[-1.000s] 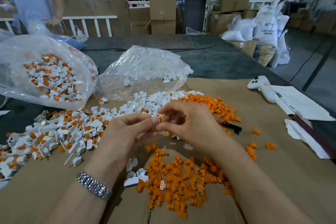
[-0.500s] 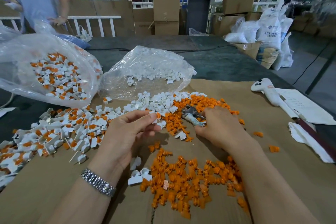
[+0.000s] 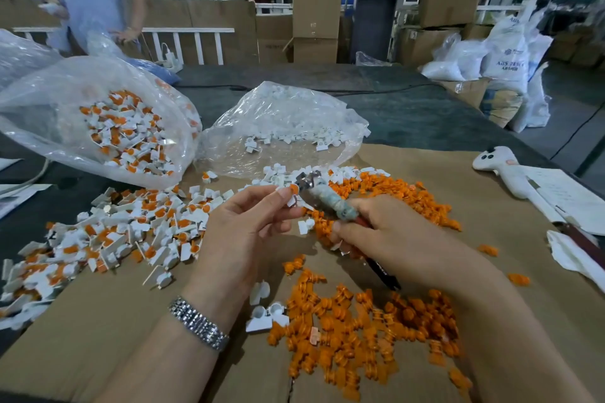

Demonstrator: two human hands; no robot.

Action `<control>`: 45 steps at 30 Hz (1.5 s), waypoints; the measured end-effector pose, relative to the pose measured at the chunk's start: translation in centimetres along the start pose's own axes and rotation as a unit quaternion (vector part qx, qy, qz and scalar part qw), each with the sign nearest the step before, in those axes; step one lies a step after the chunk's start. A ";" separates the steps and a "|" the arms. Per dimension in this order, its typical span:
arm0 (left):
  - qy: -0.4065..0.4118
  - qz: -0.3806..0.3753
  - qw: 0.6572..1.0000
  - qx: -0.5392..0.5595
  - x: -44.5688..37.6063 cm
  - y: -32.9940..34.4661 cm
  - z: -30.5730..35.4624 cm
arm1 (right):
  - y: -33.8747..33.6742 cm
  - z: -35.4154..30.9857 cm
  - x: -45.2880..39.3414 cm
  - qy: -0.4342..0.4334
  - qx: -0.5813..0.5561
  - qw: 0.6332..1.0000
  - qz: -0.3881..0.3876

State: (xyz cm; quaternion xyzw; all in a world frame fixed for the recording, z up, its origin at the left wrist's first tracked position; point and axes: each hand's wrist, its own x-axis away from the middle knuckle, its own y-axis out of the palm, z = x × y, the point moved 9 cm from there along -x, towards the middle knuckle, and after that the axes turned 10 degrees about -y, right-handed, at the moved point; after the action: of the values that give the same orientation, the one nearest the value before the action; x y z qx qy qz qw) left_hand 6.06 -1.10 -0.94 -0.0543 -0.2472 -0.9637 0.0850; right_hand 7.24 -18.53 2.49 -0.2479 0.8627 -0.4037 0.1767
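Across the near half of the desk [image 3: 409, 114] lies brown cardboard [image 3: 98, 321], strewn with orange plugs [image 3: 360, 330] and white clips [image 3: 108, 239]. Over its middle the left hand [image 3: 248, 226] pinches a white-and-orange clip [image 3: 292, 190]. The right hand [image 3: 389, 239] grips wrapped pliers [image 3: 322, 198], tip against that clip. Clear bags [image 3: 65, 101] sit far left, and cartons [image 3: 316, 23] line the back of the room.

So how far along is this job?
Done: a bag and a heap of white clips with orange plugs fitted. In hand: the left hand pinches one clip while the right hand holds a wrapped tool by it. Left: many loose orange plugs and bare white clips, so plenty remains.
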 end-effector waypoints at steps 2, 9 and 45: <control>0.011 -0.001 1.000 0.001 0.0 0.0 0.2 | 0.0 -0.4 0.1 -0.008 0.002 1.000 -0.005; 0.044 0.012 0.998 -0.034 -0.1 -0.2 0.6 | 0.4 -1.0 0.0 -0.016 0.012 0.999 -0.026; 0.256 0.311 0.798 -0.449 1.4 -4.3 5.6 | -1.6 8.3 0.2 0.208 0.320 0.922 0.060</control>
State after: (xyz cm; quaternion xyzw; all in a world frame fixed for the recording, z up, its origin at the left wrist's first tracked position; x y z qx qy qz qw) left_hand 4.25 5.14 2.08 0.0887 0.2738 -0.8672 0.4063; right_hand 11.78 -24.61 -1.33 -0.0369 0.7178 -0.6898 0.0874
